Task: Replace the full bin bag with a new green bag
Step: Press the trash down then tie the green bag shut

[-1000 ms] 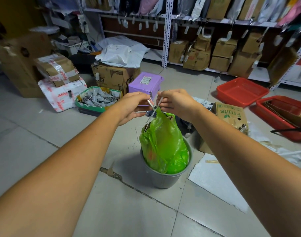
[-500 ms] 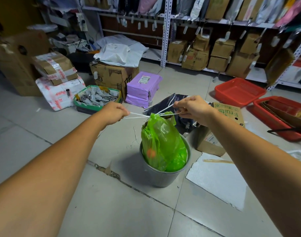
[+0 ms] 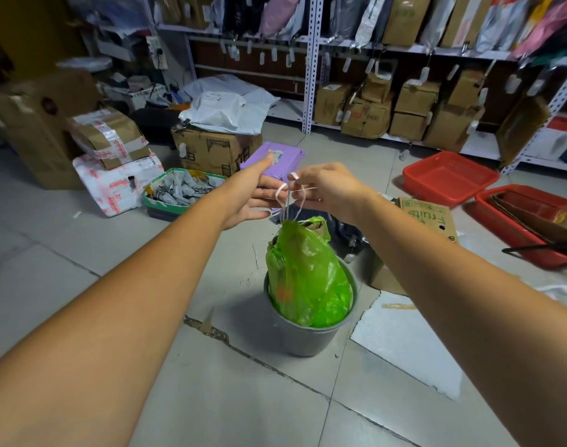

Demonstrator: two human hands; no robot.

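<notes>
Just above bag, right hand pinching drawstring

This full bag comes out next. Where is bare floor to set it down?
Bare tiles left of the grey bin, toward the green tray, and in front of the bin. Crowded right: fruits box, white sheet, red trays.

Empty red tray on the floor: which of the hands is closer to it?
Right. The right hand is above the green bag, on the side towards the empty red tray; the left hand is farther off, on the bag's other side.
</notes>
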